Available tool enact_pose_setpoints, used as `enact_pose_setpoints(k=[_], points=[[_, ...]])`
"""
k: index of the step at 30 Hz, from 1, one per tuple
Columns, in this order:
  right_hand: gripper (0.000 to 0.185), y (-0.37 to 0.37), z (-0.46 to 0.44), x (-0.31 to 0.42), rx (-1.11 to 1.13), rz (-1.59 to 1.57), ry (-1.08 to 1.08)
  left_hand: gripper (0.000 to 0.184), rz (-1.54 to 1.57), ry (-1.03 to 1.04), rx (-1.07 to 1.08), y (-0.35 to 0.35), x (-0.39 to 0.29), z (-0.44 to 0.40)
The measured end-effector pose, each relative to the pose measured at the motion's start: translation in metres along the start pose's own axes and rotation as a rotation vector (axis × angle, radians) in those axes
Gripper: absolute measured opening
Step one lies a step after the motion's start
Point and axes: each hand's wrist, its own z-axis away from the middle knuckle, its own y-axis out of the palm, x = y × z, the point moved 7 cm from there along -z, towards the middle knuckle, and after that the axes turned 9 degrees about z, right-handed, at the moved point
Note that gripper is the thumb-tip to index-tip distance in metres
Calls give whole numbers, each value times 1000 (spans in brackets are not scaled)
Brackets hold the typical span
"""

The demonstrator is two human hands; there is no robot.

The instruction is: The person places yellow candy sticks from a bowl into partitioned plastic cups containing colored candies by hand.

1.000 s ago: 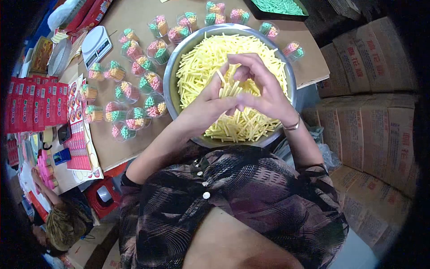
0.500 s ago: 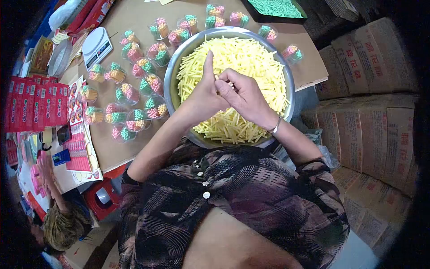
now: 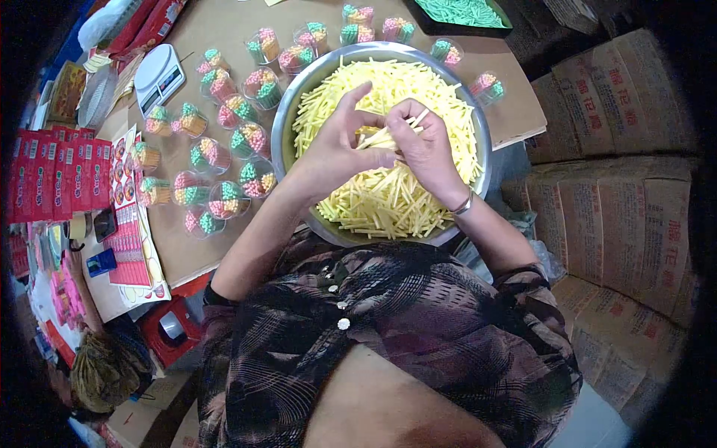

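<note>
A small bunch of pale yellow sticks (image 3: pixel 382 140) is between the person's two hands, above the middle of a metal bowl (image 3: pixel 279 142). Its long axis slants from the lower left, in the left hand (image 3: pixel 340 145), to the upper right, where some tips poke out past the fingers of the right hand (image 3: pixel 426 145). The sticks in the bunch lie roughly side by side.

The left hand is partly open, its index finger raised away from the bowl and its thumb stretched along the underside of the bunch; how firmly it grips cannot be told. The right hand is closed, pinching the bunch between thumb and curled fingers. A bracelet (image 3: pixel 464 203) circles the right wrist.

Loose yellow sticks (image 3: pixel 396 213) fill the bowl, pointing every which way. Around its left and far sides, clear cups (image 3: pixel 211 154) of pink, green and orange sticks sit on the brown counter (image 3: pixel 179 246). A white scale (image 3: pixel 158 78) lies farther left, and a black tray (image 3: pixel 478 31) holds green sticks at the far right.
</note>
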Motion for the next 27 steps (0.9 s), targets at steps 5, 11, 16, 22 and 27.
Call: enact_pose_setpoints(k=[5,11,16,22,27], points=[[8,-2,-1,-2,-116,-131,51,50,-229,19,-30,10,8,4],[13,-5,-3,26,-112,263,-234,39,-213,300,-104,22,-4,8],[10,-9,-6,51,-181,753,-415,47,-978,622,-289,1,-42,59],[16,18,-11,36,8,1093,-596,76,-861,712,-1150,-130,-31,211],[20,1,-26,43,-36,683,-309,105,-554,345,-1185,-181,54,256]])
